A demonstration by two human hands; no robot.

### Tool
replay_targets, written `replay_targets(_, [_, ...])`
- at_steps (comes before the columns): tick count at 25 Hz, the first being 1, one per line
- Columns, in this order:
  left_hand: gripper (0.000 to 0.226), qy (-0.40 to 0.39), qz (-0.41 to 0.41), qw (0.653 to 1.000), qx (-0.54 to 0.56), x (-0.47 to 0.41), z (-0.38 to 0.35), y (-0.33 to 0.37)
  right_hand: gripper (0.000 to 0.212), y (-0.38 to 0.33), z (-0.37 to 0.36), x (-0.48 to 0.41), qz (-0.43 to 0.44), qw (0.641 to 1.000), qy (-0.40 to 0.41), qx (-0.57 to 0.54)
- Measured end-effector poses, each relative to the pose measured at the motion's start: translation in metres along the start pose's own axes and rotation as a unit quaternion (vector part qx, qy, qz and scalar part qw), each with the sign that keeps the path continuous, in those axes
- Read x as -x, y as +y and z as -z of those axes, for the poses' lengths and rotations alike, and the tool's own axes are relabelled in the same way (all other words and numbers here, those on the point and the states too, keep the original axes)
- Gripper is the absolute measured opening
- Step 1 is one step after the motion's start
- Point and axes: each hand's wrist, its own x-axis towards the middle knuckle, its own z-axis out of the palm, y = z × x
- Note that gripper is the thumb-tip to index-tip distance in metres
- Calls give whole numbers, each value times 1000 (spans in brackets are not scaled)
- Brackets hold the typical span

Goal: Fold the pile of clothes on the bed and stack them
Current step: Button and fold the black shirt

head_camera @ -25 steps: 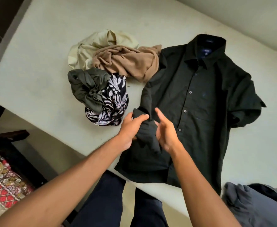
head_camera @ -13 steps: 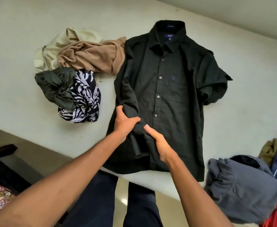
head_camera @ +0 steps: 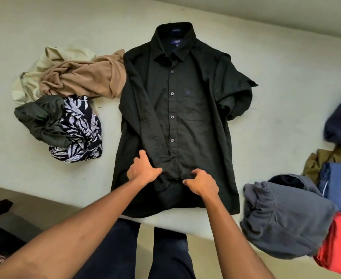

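bare bed [head_camera: 286,101] flanks black shirt [head_camera: 195,121]; crumpled pile [head_camera: 69,101] left; folded stack [head_camera: 286,216] right

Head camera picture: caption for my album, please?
The left hand and right hand hold the sleeve of a black shirt on the bed.

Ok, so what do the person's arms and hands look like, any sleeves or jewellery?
The left forearm and right forearm are bare up to the frame edge: no sleeve shows. The left hand and right hand wear no gloves, and no watch, bracelet or ring is visible. Dark navy trousers show below.
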Motion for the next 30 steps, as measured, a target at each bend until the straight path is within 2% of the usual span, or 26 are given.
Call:
replay_targets(1, [71, 27, -15, 999, -11, -2, 2, 5, 54, 3, 9, -7, -12, 999, 49, 3])
replay_targets(3, [50, 65, -65, 995, 28, -11, 8, 27, 44, 7, 39, -26, 4, 984, 133, -117])
replay_targets(4, [38, 53, -86, 992, 69, -17, 13, 43, 37, 5, 57, -36, 13, 962, 161, -221])
replay_targets(6, [19, -4, -131, 979, 153, -31, 18, 85, 32, 0, 94, -60, 24, 884, 215, -415])
replay_targets(7, [16, -24, -166, 971, 172, -39, 18, 111, 41, 0, 112, -74, 19, 847, 241, -474])
replay_targets(9, [25, 4, -282, 946, 161, -64, 16, 166, 66, -6, 148, -118, 32, 810, 258, -526])
replay_targets(11, [42, 47, -400, 905, 133, -87, 16, 220, 74, -14, 173, -164, 84, 805, 226, -541])
replay_targets(12, [50, 53, -446, 886, 114, -95, 18, 246, 66, -17, 180, -185, 116, 825, 213, -510])
replay_targets(14, [65, 64, -515, 854, 51, -100, 32, 296, 29, -25, 195, -199, 149, 867, 225, -419])
replay_targets(15, [72, 67, -533, 843, 2, -99, 40, 314, 13, -29, 201, -194, 154, 867, 257, -398])
replay_targets(16, [79, 60, -543, 836, -39, -96, 48, 329, 9, -31, 212, -183, 159, 848, 313, -396])
replay_targets(17, [85, 39, -545, 834, -77, -91, 56, 341, 12, -33, 229, -163, 160, 806, 394, -412])
replay_targets(19, [91, -2, -535, 829, -162, -83, 63, 352, 18, -26, 261, -120, 201, 661, 565, -450])
replay_targets(20, [90, -4, -527, 824, -210, -79, 63, 355, 21, -21, 270, -98, 235, 600, 625, -441])
replay_targets(21, [86, 0, -515, 824, -237, -78, 61, 357, 22, -17, 272, -79, 268, 568, 662, -409])
replay_targets(22, [81, 11, -500, 830, -247, -78, 58, 358, 22, -15, 264, -65, 289, 568, 684, -355])
replay_targets(23, [75, 25, -482, 838, -254, -77, 53, 358, 22, -14, 249, -58, 303, 592, 690, -284])
replay_targets(24, [71, 41, -463, 846, -260, -79, 48, 358, 23, -11, 228, -63, 316, 645, 666, -200])
replay_targets(25, [68, 52, -446, 852, -268, -81, 42, 354, 27, -5, 205, -77, 319, 736, 585, -118])
replay_targets(26, [63, 58, -433, 856, -276, -84, 37, 350, 31, 1, 184, -91, 306, 841, 442, -66])
replay_targets(27, [57, 69, -422, 855, -294, -86, 32, 344, 36, 9, 166, -103, 272, 924, 267, -29])
replay_targets(28, [47, 83, -410, 846, -332, -87, 29, 339, 39, 19, 154, -115, 244, 961, 132, -4])
replay_targets(29, [37, 89, -394, 832, -380, -87, 28, 335, 36, 28, 148, -121, 233, 968, 87, -12])
replay_targets(30, [27, 91, -376, 819, -424, -87, 27, 331, 28, 36, 146, -123, 229, 965, 112, -57])
